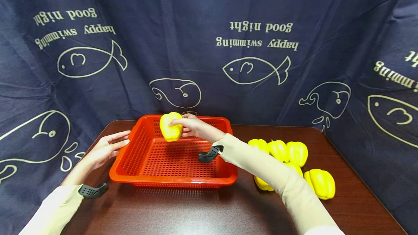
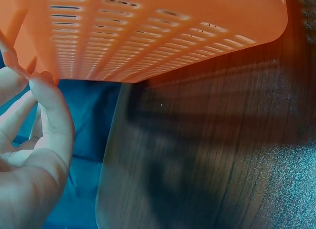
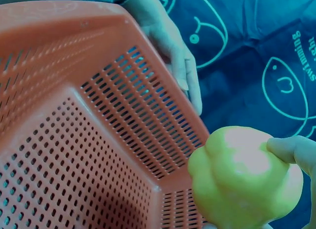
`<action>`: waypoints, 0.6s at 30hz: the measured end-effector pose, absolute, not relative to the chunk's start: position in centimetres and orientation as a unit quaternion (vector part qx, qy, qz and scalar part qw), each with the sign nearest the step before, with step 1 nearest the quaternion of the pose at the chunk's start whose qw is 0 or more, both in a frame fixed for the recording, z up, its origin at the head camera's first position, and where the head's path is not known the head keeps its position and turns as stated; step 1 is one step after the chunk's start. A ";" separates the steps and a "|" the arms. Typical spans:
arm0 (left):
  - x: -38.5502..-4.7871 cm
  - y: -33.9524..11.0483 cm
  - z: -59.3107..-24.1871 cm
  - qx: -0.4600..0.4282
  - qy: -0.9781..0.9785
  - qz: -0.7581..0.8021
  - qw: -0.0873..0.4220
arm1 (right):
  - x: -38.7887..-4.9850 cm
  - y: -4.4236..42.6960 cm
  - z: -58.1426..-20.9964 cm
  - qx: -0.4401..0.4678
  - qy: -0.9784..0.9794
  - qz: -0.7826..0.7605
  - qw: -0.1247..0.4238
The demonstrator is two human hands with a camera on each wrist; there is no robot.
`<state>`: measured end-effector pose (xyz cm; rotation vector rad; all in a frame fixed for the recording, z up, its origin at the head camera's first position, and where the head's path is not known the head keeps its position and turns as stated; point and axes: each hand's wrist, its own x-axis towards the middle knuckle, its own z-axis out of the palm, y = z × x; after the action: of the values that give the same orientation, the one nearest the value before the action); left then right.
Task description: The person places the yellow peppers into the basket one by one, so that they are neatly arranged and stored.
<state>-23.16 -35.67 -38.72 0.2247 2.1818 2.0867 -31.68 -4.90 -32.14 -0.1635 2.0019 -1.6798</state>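
Yellow bell pepper (image 1: pixel 170 128), glossy and lobed, is held above the far part of a red plastic basket (image 1: pixel 173 180), near the far edge of the dark wood bench (image 1: pixel 183 207).

From the left: the left grip (image 1: pixel 106 150) is spread, fingers nearly straight, their tips at the basket's left rim, toward the bench's far left corner. One basket stands there, rectangular with rounded corners. The left wrist view alone shows its slotted outer wall close up, with wood grain beside it; the right wrist view brings out the small holes of its floor and the pepper's bulging lobes.

Next comes the right grip (image 1: pixel 193 125), closed about the pepper with the thumb pressed to its smooth skin. Farther right, toward the bench's right edge, six more yellow peppers (image 1: pixel 321 184) are visible, some partly behind the cream sleeve (image 1: pixel 261 166); only the head view shows them.
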 end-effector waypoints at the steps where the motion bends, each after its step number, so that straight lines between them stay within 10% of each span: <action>1: -23.1 -35.7 -38.7 0.073 0.719 0.689 0.058 | -31.7 -5.0 -32.3 -0.063 0.738 -0.619 0.262; 18: -23.3 -35.7 -38.9 0.061 0.722 0.687 0.059 | -31.9 -7.1 -34.7 -0.048 0.736 -0.614 0.281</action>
<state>-23.26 -35.73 -38.85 0.1854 2.1871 2.0795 -31.95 -7.10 -34.72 -0.1297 1.9720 -1.6454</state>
